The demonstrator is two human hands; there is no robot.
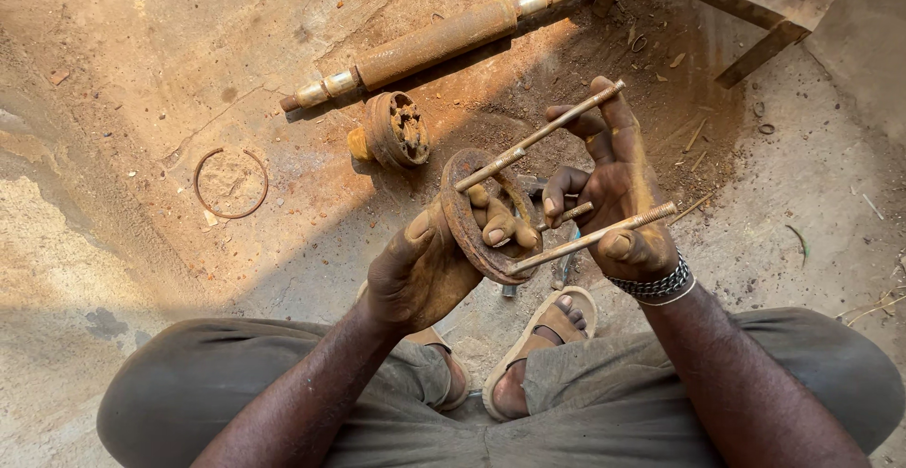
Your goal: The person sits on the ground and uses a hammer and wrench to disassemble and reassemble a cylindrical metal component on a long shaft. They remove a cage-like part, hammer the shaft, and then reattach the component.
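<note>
At centre frame, the left hand (pixel 429 265) is gripping a rusty disc (pixel 472 218) with closed fingers while the right hand (pixel 618 194) is clasping its long threaded bolts (pixel 538 136) above the dusty floor (pixel 142 72).

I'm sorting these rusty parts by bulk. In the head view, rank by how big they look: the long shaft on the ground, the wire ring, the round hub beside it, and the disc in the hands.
1. Long shaft.
2. Disc, though it is nearer the camera, so unsure.
3. Wire ring and round hub look alike.
</note>
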